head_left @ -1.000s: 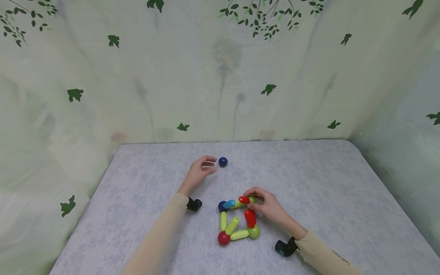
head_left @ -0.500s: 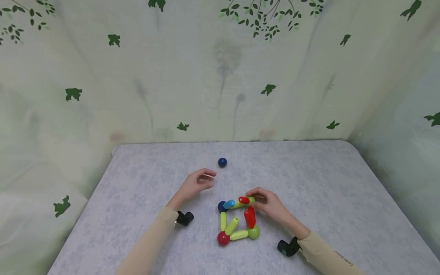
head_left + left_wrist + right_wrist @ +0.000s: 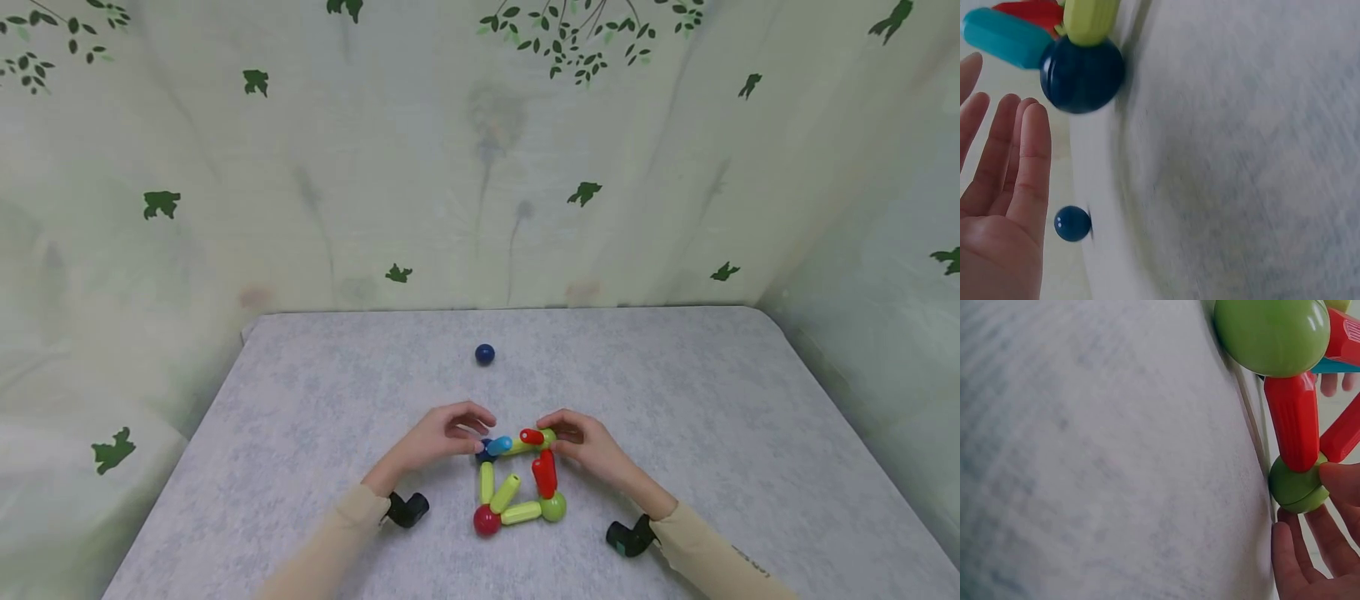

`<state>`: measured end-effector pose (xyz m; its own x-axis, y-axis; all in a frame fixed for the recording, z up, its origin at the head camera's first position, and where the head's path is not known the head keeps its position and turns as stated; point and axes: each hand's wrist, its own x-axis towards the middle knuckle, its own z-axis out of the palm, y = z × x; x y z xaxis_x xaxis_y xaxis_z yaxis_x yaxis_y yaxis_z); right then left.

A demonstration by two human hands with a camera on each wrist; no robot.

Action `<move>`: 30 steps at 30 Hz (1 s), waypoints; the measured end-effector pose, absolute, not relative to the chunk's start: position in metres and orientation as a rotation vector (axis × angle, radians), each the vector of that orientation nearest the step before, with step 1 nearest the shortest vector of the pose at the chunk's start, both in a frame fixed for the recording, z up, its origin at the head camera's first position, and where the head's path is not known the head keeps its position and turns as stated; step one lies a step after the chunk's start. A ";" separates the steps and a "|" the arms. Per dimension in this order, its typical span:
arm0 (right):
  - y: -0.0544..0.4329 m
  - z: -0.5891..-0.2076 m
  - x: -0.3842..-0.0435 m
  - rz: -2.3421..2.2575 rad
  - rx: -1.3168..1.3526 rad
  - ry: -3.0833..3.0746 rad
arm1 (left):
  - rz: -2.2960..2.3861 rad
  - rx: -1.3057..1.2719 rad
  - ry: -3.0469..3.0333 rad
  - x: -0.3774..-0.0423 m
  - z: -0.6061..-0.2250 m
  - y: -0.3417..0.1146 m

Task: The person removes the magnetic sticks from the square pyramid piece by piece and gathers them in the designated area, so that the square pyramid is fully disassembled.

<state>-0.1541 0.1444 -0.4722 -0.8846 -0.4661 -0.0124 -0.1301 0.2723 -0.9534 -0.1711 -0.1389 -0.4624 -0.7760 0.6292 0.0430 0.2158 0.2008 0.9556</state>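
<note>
We find the frame of bars and balls (image 3: 487, 482) on the table (image 3: 675, 400), directly between the two hands, its blue corner ball (image 3: 483, 451) at the far left and its far green ball (image 3: 1297, 485) at the far right. The relation we judge decisive is that of the left hand (image 3: 442, 434) to the blue corner ball, which lies just to the right of its thumb tip; the left hand is plainly the nearer of the two. The far yellow-green bar (image 3: 519, 447) joins these two balls, its long axis running crosswise, from one hand toward the other. Above it, the light blue bar (image 3: 500, 446) on the blue corner ball and the slanted red bar (image 3: 532, 437) on the far green ball lean toward each other, their free ends near but apart in the head view. We record the left hand's fingers as spread and gently arched, holding nothing; whether the thumb touches the ball we cannot tell. The right hand (image 3: 585, 438) pinches the far green ball between thumb and fingers. A loose blue ball (image 3: 484, 354) lies beyond the frame, well apart from both hands.
</note>
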 end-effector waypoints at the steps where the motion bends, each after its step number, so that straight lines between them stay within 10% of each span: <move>1: 0.144 -0.468 -0.153 -1.646 -0.554 2.256 | 1.595 0.794 2.121 -0.169 -0.462 -0.137; 30: 0.149 -0.477 -0.155 -1.663 -0.549 2.230 | 1.302 1.117 2.497 -0.166 -0.472 -0.119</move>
<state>-0.1551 0.1489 -0.4772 -0.8803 -0.4742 -0.0149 -0.1208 0.2544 -0.9595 -0.1657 -0.1187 -0.4725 -0.7228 0.6539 0.2235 0.5576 0.3609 0.7476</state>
